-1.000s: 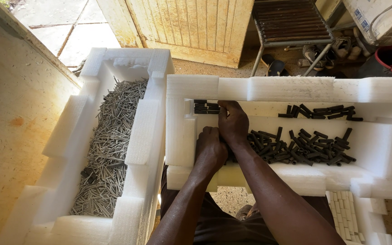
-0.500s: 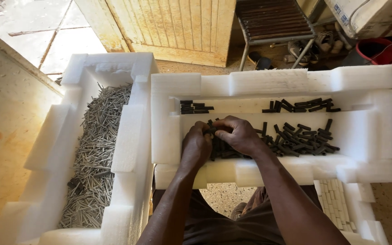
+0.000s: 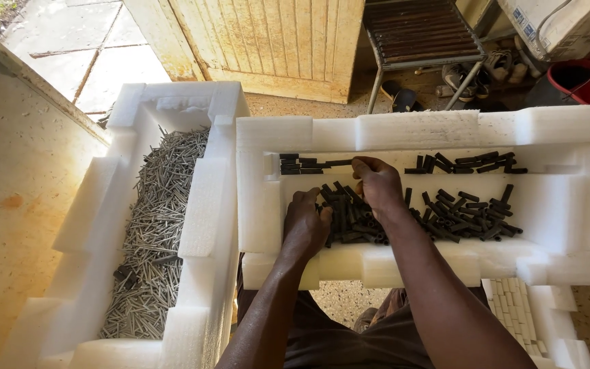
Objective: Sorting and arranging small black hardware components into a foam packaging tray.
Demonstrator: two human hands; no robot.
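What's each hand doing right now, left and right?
Left hand: curled, fingers down in the pile of black tubes; grip cannot be told.
Right hand: closed, fingertips pinching a black tube at the upper row.

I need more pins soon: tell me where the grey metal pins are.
In the head view, the grey metal pins fill the white foam tray at left, beside the foam tray of black tubes.

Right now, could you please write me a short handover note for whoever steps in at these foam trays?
Left hand rests in the loose pile of short black tubes in the white foam tray.
Right hand reaches to the tray's upper ledge, fingers at the lined-up row of black tubes.
Done: two short rows on the ledge.
Left: most tubes lie loose.
The side tray of thin grey rods is untouched.
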